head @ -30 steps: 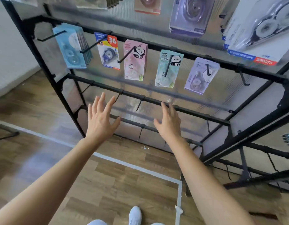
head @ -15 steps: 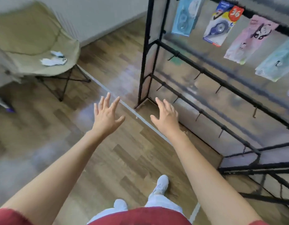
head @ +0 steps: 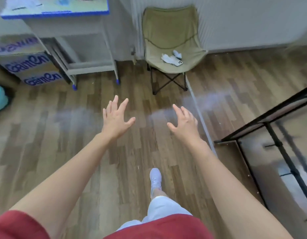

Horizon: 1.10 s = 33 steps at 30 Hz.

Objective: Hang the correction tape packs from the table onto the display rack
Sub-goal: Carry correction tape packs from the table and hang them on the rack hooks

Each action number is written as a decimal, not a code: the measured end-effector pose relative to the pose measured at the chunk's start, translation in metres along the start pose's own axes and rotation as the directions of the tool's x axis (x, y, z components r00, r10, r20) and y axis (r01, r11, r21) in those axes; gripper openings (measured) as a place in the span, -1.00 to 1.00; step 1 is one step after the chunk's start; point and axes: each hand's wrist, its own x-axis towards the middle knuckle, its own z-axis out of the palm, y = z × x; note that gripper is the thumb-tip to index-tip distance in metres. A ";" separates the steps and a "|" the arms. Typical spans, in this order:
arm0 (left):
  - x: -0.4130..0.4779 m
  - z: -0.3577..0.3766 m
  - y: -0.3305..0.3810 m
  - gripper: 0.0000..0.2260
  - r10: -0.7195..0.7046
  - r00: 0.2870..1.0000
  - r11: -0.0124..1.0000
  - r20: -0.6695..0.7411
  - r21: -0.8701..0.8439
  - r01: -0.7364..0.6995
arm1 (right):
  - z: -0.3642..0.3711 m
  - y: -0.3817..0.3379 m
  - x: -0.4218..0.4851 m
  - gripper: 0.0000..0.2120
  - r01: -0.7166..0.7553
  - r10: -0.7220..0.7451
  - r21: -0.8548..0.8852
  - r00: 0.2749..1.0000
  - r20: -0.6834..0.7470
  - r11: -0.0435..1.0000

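Wood floor (head: 63, 152) lies under my left grip (head: 117, 116) and right grip (head: 183, 121), both released, fingers spread, nearer than the folding chair (head: 171, 40). Correction tape packs (head: 23, 3) lie blurred on the counter (head: 54, 13) left of that chair. I judge them light, stiff cards, best pinched at the top edge.

- Swung left, away from the display rack (head: 279, 145), now only at the right edge
- Now facing the folding chair (head: 170, 31) far ahead, table (head: 54, 14) showing up far left
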 end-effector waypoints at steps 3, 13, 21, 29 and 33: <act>0.032 -0.021 -0.028 -0.38 -0.104 0.993 0.995 -0.061 -0.004 0.104 | 0.003 -0.038 0.051 -0.37 0.101 -0.100 -0.026 0.994 0.045 0.995; 0.136 -0.085 -0.083 -0.39 -0.344 0.915 0.939 -0.212 -0.101 0.330 | -0.006 -0.148 0.207 -0.36 0.332 -0.325 -0.046 0.939 0.111 0.942; 0.226 -0.131 -0.136 -0.39 -0.428 0.865 0.904 -0.263 -0.151 0.401 | 0.004 -0.235 0.309 -0.37 0.420 -0.410 -0.054 0.902 0.136 0.906; 0.354 -0.198 -0.222 -0.40 -0.418 0.861 0.906 -0.292 -0.204 0.370 | 0.024 -0.357 0.428 -0.38 0.441 -0.436 -0.049 0.895 0.096 0.896; 0.419 -0.237 -0.266 -0.39 -0.403 0.865 0.911 -0.299 -0.216 0.351 | 0.028 -0.416 0.482 -0.38 0.436 -0.434 -0.016 0.898 0.072 0.900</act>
